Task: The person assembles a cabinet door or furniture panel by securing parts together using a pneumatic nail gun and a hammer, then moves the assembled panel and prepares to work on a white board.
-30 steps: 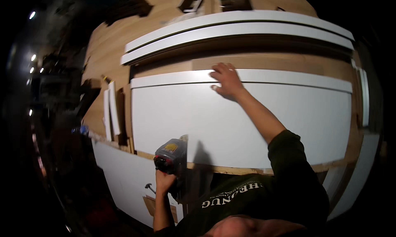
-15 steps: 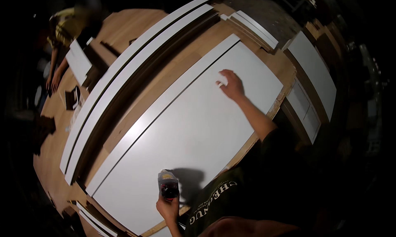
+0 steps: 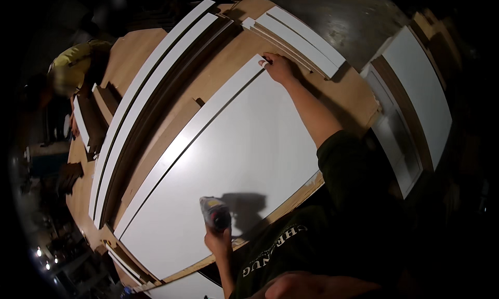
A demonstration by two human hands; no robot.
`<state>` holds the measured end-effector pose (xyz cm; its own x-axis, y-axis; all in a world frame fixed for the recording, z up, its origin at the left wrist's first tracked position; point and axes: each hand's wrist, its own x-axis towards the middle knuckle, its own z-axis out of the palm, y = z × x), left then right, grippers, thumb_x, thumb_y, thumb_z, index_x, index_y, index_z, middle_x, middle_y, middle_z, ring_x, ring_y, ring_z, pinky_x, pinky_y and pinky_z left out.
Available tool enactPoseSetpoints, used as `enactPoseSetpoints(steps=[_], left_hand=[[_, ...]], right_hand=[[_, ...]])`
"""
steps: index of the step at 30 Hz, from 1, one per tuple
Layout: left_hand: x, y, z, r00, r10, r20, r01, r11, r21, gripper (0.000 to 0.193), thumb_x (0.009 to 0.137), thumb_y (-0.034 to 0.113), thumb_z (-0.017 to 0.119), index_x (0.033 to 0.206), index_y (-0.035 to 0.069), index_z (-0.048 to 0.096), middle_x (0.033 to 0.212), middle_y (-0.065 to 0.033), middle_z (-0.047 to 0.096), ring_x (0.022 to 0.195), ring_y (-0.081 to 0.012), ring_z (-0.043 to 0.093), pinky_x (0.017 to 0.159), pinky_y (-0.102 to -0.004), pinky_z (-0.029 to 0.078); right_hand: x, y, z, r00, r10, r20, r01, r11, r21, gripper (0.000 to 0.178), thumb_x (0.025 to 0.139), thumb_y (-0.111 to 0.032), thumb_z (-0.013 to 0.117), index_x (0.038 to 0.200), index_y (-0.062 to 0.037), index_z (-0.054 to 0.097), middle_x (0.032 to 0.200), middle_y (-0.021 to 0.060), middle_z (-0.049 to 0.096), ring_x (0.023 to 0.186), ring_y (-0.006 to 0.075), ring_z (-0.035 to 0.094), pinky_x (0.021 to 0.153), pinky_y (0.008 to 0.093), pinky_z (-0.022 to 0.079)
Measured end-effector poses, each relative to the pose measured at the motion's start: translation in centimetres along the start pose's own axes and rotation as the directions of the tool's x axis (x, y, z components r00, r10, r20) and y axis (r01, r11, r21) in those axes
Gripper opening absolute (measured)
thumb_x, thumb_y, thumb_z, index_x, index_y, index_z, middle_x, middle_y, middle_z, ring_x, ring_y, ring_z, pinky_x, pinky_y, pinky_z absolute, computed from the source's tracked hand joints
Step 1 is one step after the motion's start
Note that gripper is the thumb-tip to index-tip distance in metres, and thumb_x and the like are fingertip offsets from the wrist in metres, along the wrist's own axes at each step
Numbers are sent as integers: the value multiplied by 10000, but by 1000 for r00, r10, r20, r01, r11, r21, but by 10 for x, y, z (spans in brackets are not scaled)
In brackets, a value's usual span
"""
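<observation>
A large white panel lies in front of me, with a dark groove running along its far-left side. My left hand is closed around a grey, drill-like power tool with a dark, red-marked rear end. The tool is over the near part of the panel and casts a shadow on it. At the panel's far corner, my right hand has its fingers curled over the edge. A white wrap shows on one of its fingers. The fingertips are partly hidden.
Long white boards lie on the wooden table left of the panel. More white boards are stacked beyond my right hand. Another white panel stands to the right. A person in yellow is at the far left.
My right hand has moved from above the panel to its far corner and closed on the edge. The left hand still holds the tool, which has tilted a little. The view has shifted.
</observation>
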<state>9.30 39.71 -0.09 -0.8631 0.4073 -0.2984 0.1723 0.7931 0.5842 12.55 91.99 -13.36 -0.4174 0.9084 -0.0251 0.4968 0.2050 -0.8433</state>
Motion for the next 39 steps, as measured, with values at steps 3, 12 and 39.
enactPoseSetpoints(steps=[3,12,39], left_hand=[[1,21,47,1000,-13,-1,12,912,410,607,676,371,792,1153,52,592,867,-168,693,784,-355,671,702,-443,520],[97,153,50,844,533,60,-502,745,439,350,765,224,731,1086,105,654,840,-109,647,741,-297,632,634,-397,512],[293,191,171,669,741,52,-742,663,101,604,638,469,797,1027,37,634,914,-126,575,867,-335,546,761,-430,447]], right_hand=[[14,12,10,998,2,59,-5,999,54,464,847,-299,688,1226,-51,590,1047,113,638,940,219,591,838,330,470],[24,-1,-33,946,126,299,-161,982,95,470,799,-239,743,1191,-13,619,892,99,639,800,191,564,762,319,470],[83,-56,-50,494,-221,841,652,734,-190,479,631,-169,779,1070,-55,627,1083,110,592,1028,304,572,877,384,472]])
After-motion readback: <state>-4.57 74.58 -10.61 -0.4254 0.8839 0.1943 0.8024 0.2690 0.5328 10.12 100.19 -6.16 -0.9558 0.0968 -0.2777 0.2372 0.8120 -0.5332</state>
